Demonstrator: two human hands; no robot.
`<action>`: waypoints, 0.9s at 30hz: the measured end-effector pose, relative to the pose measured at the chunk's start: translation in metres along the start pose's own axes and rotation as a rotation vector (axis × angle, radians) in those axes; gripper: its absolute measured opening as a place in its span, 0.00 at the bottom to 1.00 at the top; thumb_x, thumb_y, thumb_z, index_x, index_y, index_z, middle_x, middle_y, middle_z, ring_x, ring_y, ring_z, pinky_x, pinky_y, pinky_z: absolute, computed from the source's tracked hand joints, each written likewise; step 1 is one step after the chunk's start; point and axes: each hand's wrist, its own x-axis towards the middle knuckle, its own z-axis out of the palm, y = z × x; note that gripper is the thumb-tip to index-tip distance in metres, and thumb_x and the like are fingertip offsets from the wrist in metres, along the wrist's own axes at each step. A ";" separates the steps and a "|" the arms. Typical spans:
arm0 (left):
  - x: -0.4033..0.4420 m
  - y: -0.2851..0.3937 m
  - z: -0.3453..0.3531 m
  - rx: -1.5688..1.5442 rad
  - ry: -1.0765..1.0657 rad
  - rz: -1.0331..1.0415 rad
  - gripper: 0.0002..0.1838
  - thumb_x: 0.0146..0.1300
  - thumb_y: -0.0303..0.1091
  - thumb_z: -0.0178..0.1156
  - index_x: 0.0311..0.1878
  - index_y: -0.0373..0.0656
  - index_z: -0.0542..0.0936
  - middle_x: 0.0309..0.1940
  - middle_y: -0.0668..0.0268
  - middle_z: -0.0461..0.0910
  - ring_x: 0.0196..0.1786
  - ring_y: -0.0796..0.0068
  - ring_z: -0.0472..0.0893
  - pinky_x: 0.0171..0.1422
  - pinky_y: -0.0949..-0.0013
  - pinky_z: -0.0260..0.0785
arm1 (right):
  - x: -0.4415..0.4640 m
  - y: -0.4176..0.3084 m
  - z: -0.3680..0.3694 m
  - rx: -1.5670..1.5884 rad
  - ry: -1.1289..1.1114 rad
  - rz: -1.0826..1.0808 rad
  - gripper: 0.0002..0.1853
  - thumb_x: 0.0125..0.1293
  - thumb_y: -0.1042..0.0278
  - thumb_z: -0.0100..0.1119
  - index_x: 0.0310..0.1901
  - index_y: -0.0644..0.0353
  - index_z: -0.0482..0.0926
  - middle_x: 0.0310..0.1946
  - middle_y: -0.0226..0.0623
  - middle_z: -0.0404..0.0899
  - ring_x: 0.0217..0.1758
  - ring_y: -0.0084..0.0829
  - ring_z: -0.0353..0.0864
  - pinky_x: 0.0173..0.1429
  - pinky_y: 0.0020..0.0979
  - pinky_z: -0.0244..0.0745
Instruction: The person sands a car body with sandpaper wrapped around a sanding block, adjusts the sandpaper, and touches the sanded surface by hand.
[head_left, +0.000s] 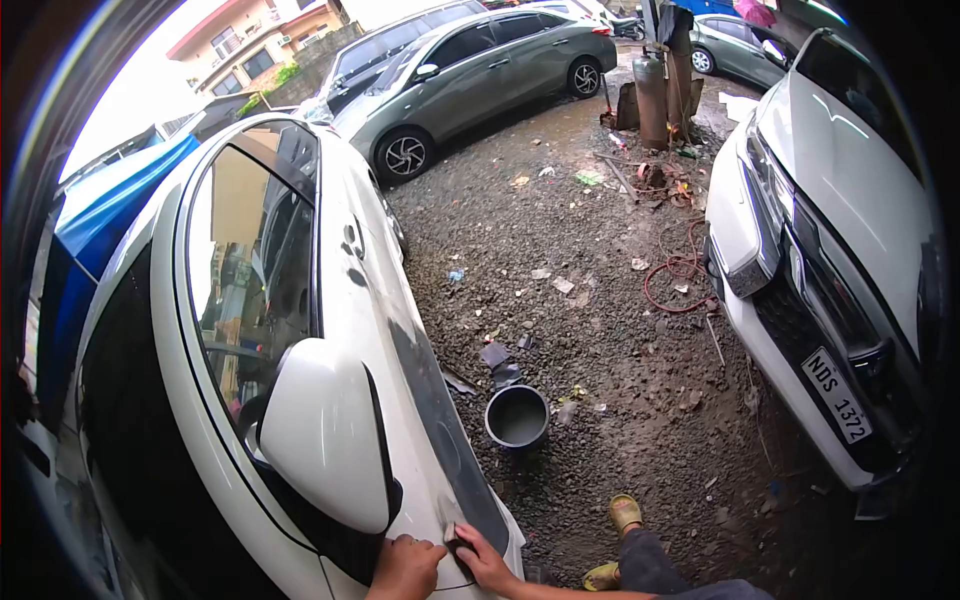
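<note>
My right hand [488,563] presses a small dark sanding block [458,543] against the front fender of the white car [425,510]. Close beside it, my left hand [408,566] rests on the same bodywork with its fingers curled; whether it holds anything is hidden. Just above my hands juts the white side mirror [325,430]. A long dull grey patch [440,415] runs along the car's side. On the gravel to the right stands a dark bucket [517,445] of greyish water, with dark sheets [495,355] lying behind it.
Another white car [840,250] stands on the right, and a grey sedan [500,75] at the back. A rusty gas cylinder [650,100] is by a post. A red hose [680,270] and litter lie on the gravel. My foot in a yellow clog [625,512] is below.
</note>
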 end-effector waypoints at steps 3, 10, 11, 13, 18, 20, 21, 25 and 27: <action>0.000 0.002 -0.005 -0.032 0.007 -0.008 0.15 0.55 0.26 0.61 0.44 0.52 0.90 0.38 0.66 0.90 0.42 0.56 0.86 0.47 0.50 0.75 | 0.066 0.008 -0.001 -0.029 0.001 0.013 0.24 0.81 0.70 0.56 0.74 0.64 0.71 0.79 0.47 0.67 0.84 0.40 0.64 0.86 0.36 0.54; -0.001 -0.001 0.004 -0.013 -0.005 -0.009 0.10 0.57 0.28 0.60 0.39 0.51 0.87 0.33 0.66 0.88 0.39 0.58 0.86 0.46 0.49 0.74 | -0.026 -0.003 -0.026 -0.092 -0.177 0.028 0.28 0.80 0.70 0.57 0.78 0.58 0.67 0.82 0.50 0.62 0.86 0.47 0.60 0.87 0.42 0.55; -0.001 -0.001 0.004 -0.015 0.011 -0.002 0.08 0.58 0.28 0.59 0.36 0.51 0.86 0.31 0.66 0.86 0.39 0.58 0.86 0.45 0.49 0.74 | -0.025 0.006 -0.027 -0.086 -0.171 -0.005 0.28 0.80 0.71 0.57 0.78 0.58 0.67 0.82 0.50 0.62 0.86 0.47 0.60 0.87 0.42 0.55; -0.001 0.001 0.004 0.016 -0.009 -0.013 0.07 0.58 0.29 0.59 0.36 0.51 0.86 0.31 0.66 0.86 0.39 0.57 0.86 0.45 0.49 0.73 | -0.002 0.019 -0.028 -0.071 -0.155 -0.068 0.27 0.79 0.71 0.57 0.77 0.58 0.69 0.82 0.50 0.63 0.86 0.47 0.61 0.86 0.41 0.56; 0.001 0.006 0.001 0.050 -0.020 -0.046 0.08 0.60 0.29 0.59 0.37 0.52 0.86 0.30 0.66 0.86 0.40 0.57 0.85 0.48 0.49 0.73 | 0.045 0.013 -0.032 -0.139 -0.193 -0.019 0.28 0.79 0.72 0.58 0.78 0.52 0.70 0.82 0.43 0.65 0.86 0.43 0.61 0.87 0.45 0.53; 0.004 0.008 -0.002 0.063 -0.074 -0.087 0.13 0.60 0.28 0.59 0.43 0.53 0.89 0.35 0.66 0.88 0.44 0.57 0.85 0.51 0.49 0.72 | 0.002 0.017 -0.040 -0.161 -0.248 -0.041 0.29 0.78 0.73 0.58 0.79 0.50 0.70 0.82 0.42 0.64 0.87 0.42 0.59 0.88 0.52 0.49; 0.002 0.008 -0.003 0.069 -0.117 -0.102 0.16 0.60 0.27 0.59 0.46 0.54 0.91 0.37 0.66 0.88 0.45 0.58 0.85 0.53 0.50 0.72 | -0.021 0.020 -0.045 -0.143 -0.264 -0.051 0.29 0.78 0.73 0.58 0.78 0.47 0.70 0.83 0.41 0.64 0.88 0.40 0.56 0.88 0.60 0.43; 0.011 0.009 -0.011 0.089 -0.153 -0.104 0.12 0.63 0.31 0.64 0.48 0.53 0.90 0.36 0.66 0.88 0.45 0.58 0.84 0.52 0.51 0.72 | -0.013 0.030 -0.040 -0.168 -0.207 -0.058 0.26 0.78 0.72 0.58 0.76 0.49 0.71 0.83 0.39 0.63 0.87 0.43 0.58 0.87 0.60 0.45; 0.012 0.012 -0.015 0.076 -0.184 -0.107 0.10 0.65 0.34 0.66 0.48 0.52 0.90 0.36 0.66 0.88 0.45 0.58 0.84 0.51 0.52 0.71 | 0.035 0.013 -0.035 -0.164 -0.187 0.009 0.25 0.79 0.71 0.55 0.76 0.48 0.71 0.83 0.39 0.62 0.87 0.45 0.59 0.87 0.58 0.47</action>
